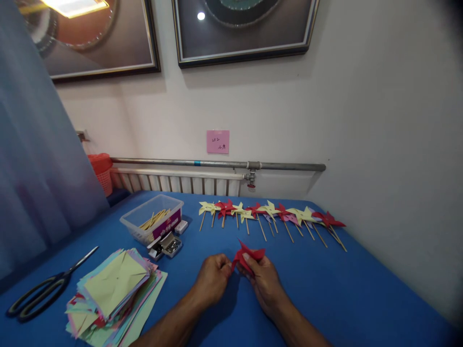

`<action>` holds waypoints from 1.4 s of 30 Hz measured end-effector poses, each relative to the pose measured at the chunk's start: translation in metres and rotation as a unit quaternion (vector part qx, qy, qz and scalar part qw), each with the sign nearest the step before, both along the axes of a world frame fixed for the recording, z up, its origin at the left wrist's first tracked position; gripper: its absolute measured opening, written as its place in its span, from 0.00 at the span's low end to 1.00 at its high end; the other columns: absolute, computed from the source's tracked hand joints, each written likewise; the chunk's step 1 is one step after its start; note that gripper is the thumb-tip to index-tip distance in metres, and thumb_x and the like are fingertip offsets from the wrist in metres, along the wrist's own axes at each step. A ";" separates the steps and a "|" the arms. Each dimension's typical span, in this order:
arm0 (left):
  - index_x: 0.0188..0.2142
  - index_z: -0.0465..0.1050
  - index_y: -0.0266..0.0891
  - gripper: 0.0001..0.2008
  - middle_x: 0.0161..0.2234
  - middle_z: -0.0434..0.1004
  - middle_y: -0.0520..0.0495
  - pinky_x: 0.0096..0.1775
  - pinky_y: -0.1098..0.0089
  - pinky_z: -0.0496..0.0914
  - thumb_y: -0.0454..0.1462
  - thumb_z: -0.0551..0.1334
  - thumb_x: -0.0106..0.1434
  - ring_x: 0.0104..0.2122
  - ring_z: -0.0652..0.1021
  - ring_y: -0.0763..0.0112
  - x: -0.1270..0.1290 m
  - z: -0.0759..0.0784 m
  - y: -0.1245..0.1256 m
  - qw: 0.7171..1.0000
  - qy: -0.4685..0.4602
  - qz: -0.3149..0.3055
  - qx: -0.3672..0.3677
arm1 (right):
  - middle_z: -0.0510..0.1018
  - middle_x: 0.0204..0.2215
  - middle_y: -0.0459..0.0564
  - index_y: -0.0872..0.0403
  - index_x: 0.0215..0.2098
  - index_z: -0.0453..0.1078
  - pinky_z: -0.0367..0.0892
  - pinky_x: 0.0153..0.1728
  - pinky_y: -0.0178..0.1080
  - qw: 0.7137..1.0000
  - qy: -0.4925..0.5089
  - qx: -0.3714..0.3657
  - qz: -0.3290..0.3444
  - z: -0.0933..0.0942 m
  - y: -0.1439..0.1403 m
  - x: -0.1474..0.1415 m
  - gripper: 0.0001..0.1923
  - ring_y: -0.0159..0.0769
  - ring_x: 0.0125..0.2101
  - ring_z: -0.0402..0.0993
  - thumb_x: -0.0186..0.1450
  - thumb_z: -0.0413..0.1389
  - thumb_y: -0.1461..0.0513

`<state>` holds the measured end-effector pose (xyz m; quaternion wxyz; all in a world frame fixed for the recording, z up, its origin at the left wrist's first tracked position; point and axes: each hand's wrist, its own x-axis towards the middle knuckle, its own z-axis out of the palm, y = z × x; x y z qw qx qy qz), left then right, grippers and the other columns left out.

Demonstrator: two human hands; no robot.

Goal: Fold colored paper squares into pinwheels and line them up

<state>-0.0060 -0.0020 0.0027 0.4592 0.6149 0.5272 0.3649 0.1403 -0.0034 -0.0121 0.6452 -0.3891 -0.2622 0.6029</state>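
Note:
Both hands meet over the blue table (325,289) at a red paper piece (249,254), partly folded into a pinwheel shape. My left hand (213,278) pinches its left side with closed fingers. My right hand (264,282) grips its right side, thumb on top. Behind them lies a row of finished red and yellow pinwheels on wooden sticks (271,214). A stack of coloured paper squares (115,289), yellow on top, lies to the left of my left arm.
A clear plastic box with wooden sticks (152,222) and a small open tin (168,245) stand beyond the stack. Black scissors (43,289) lie at the far left. A radiator and pipe (217,164) run along the wall behind.

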 end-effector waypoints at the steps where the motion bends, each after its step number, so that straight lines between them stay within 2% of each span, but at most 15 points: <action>1: 0.23 0.64 0.39 0.10 0.18 0.57 0.57 0.25 0.73 0.53 0.37 0.57 0.60 0.20 0.58 0.76 0.000 0.000 0.000 1.000 0.000 0.000 0.000 | 0.84 0.28 0.47 0.55 0.29 0.77 0.75 0.39 0.42 1.000 0.000 0.000 -0.001 0.000 0.000 0.000 0.23 0.38 0.31 0.79 0.40 0.76 0.54; 10: 0.24 0.64 0.39 0.08 0.19 0.58 0.57 0.25 0.73 0.53 0.35 0.56 0.61 0.21 0.59 0.76 0.005 -0.004 -0.003 1.000 0.025 0.005 0.016 | 0.82 0.26 0.46 0.55 0.28 0.77 0.71 0.33 0.39 1.000 -0.017 0.003 -0.002 0.001 0.000 0.000 0.19 0.33 0.24 0.75 0.45 0.75 0.55; 20: 0.23 0.62 0.39 0.09 0.19 0.57 0.56 0.26 0.72 0.52 0.35 0.56 0.61 0.22 0.59 0.76 0.008 -0.005 -0.004 0.999 0.035 0.007 0.028 | 0.83 0.27 0.47 0.55 0.30 0.76 0.73 0.35 0.40 1.000 -0.014 -0.004 -0.006 0.001 0.002 0.000 0.19 0.37 0.26 0.78 0.44 0.75 0.56; 24: 0.23 0.62 0.39 0.09 0.19 0.57 0.56 0.25 0.72 0.52 0.35 0.55 0.60 0.22 0.58 0.76 0.008 -0.005 -0.004 0.999 0.024 0.006 0.023 | 0.83 0.26 0.47 0.55 0.29 0.76 0.72 0.32 0.39 1.000 -0.021 -0.001 -0.004 0.002 0.001 0.000 0.19 0.39 0.27 0.78 0.44 0.74 0.56; 36: 0.23 0.63 0.39 0.13 0.19 0.59 0.55 0.26 0.72 0.52 0.42 0.58 0.61 0.23 0.60 0.75 0.008 -0.009 -0.003 1.000 0.002 0.005 0.024 | 0.84 0.27 0.48 0.54 0.30 0.77 0.71 0.31 0.40 0.999 -0.041 0.013 -0.001 -0.001 0.002 0.002 0.16 0.38 0.25 0.78 0.48 0.73 0.56; 42: 0.23 0.62 0.39 0.12 0.19 0.58 0.57 0.26 0.73 0.52 0.39 0.58 0.61 0.22 0.58 0.76 0.008 -0.004 -0.006 1.000 0.010 0.008 0.022 | 0.83 0.25 0.47 0.54 0.29 0.77 0.72 0.32 0.41 0.999 -0.044 0.010 -0.011 -0.004 0.004 0.001 0.18 0.37 0.24 0.77 0.45 0.74 0.55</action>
